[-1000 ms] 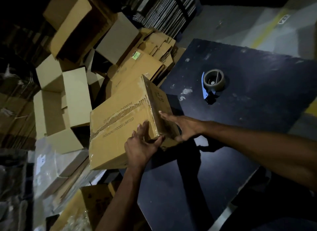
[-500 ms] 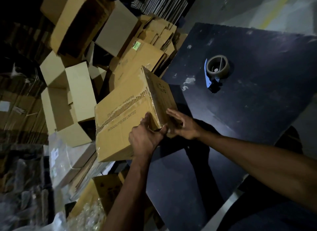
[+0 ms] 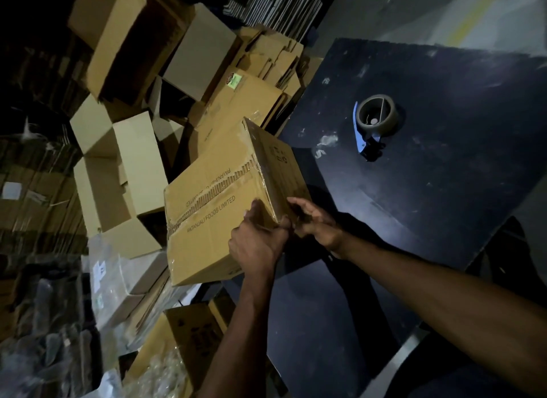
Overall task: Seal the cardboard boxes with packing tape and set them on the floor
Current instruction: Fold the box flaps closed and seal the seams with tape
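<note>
- The sealed cardboard box (image 3: pixel 219 202) was held tilted at the left edge of the dark table (image 3: pixel 444 190), overhanging the heap of cartons beside it; a judgement: it was on its way off the table toward the floor.
- The left hand (image 3: pixel 257 246) gripped the box's near corner, fingers curled over the top face and thumb at the edge; the right hand (image 3: pixel 313 223) lay against the shaded side face, fingers fairly straight and pressing, apparently steadying the load.
- Clear tape (image 3: pixel 213 199) ran along the centre seam, glossy and wrinkled; the board beneath looked torn to its corrugation; printed lettering sat either side of the seam.
- The tape dispenser (image 3: pixel 374 122), a brownish roll on a blue-bladed holder, lay well apart on the table, untouched; presumably set down because this seam was finished.
- The table surface was matt, scuffed and flecked with pale marks.
- Open boxes (image 3: pixel 118 166) and flattened cartons (image 3: pixel 266 60) lay piled to the left; plastic-wrapped packs (image 3: pixel 112 282) sat below them, dim and hard to read.
</note>
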